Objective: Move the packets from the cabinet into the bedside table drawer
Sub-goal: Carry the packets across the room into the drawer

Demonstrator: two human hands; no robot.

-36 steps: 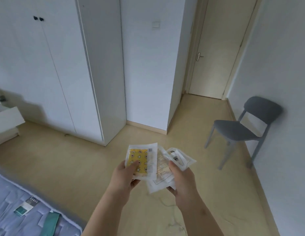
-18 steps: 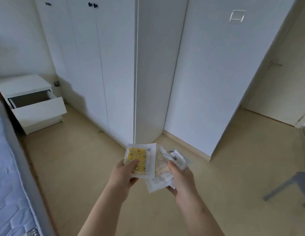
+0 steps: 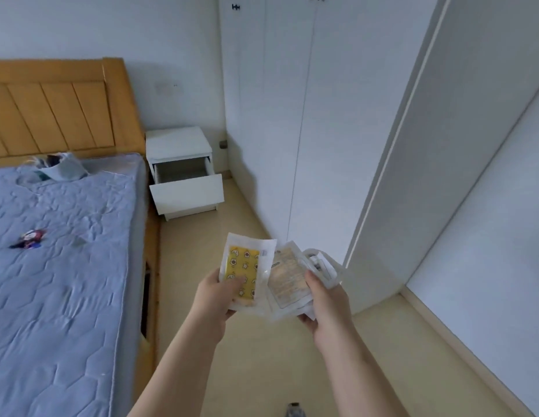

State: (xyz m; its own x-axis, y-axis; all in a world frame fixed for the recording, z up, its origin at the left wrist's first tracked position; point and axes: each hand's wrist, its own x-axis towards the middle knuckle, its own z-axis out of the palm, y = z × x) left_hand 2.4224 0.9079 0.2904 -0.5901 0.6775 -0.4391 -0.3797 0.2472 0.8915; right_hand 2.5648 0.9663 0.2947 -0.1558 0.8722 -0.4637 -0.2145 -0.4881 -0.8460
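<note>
My left hand [image 3: 215, 297] pinches a clear packet with a yellow star-patterned insert [image 3: 245, 266], thumb on its front. My right hand [image 3: 326, 302] grips a fanned bunch of other clear packets [image 3: 289, 278], one with beige printing and one with white contents at the right. Both hands are at chest height over the floor. The white bedside table [image 3: 178, 142] stands ahead on the left beside the bed, and its top drawer [image 3: 187, 191] is pulled open; the inside looks bare from here. The white cabinet [image 3: 292, 115] runs along the right, doors closed.
A bed with a blue quilted mattress [image 3: 60, 266] and a wooden headboard [image 3: 57, 106] fills the left side. A cloth bag [image 3: 60, 170] and a small colourful item [image 3: 30, 238] lie on the mattress. A strip of beige floor [image 3: 232, 230] leads to the bedside table.
The view has swung left: the door and chair are gone, and the bed and bedside table now lie ahead. Both hands hold the packets as before.
</note>
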